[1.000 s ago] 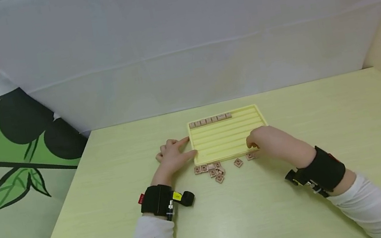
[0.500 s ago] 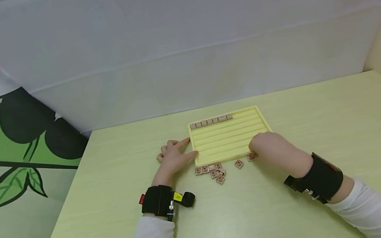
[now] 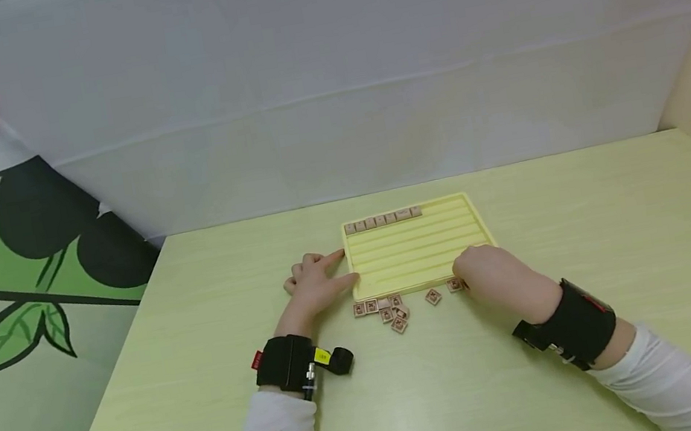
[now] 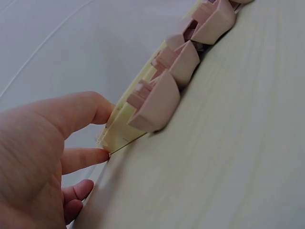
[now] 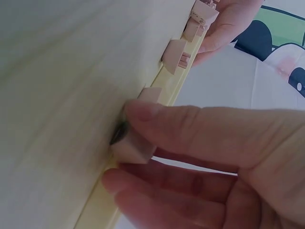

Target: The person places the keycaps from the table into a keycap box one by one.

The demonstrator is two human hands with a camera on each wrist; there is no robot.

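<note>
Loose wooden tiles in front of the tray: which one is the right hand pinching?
The rightmost tile, against the tray's near edge, between the right hand's thumb and fingers; the others lie untouched further left.

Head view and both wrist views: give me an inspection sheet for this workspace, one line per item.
Surface: pale yellow-green table.
Job's things: yellow grooved tray with a row of wooden tiles in its far groove; loose tiles on the table by its near edge.
Clutter: nothing seen.
Hands: left hand rests against the tray's left edge, fingers straight; right hand pinches one tile at the tray's near right corner.
Cables: nothing seen; black wrist bands only.
Surroundings: white backdrop, green leaf print on the left.
</note>
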